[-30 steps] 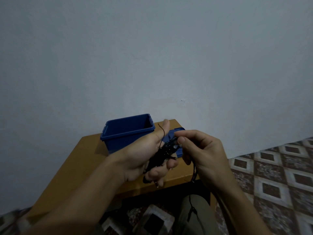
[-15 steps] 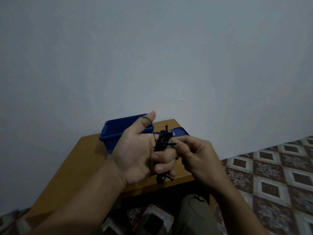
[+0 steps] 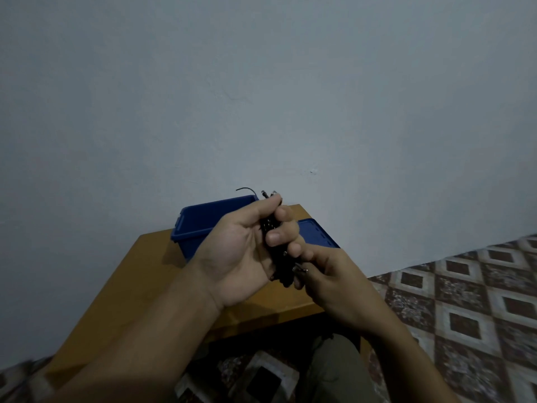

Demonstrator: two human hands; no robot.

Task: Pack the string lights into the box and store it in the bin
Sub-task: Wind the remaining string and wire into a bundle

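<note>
A black bundle of string lights [image 3: 279, 261] is clamped in my left hand [image 3: 247, 251], fingers curled around it above the table's front part. A thin wire end [image 3: 245, 189] sticks out past my thumb. My right hand [image 3: 334, 282] pinches the bundle's lower end, where small bulbs show. The open blue bin [image 3: 200, 222] stands at the back of the table, partly behind my left hand. To its right lies a flat blue piece [image 3: 318, 235], a box or lid, partly hidden by my hands.
A small wooden table [image 3: 139, 274] stands against a plain pale wall [image 3: 261, 97]. Patterned floor tiles [image 3: 465, 301] spread to the right and under the table. My knee in olive trousers [image 3: 334, 370] is below the table's front edge.
My left hand has closed tighter around the bundle and lifted it slightly. My right hand has slid from the bundle's middle to its lower end.
</note>
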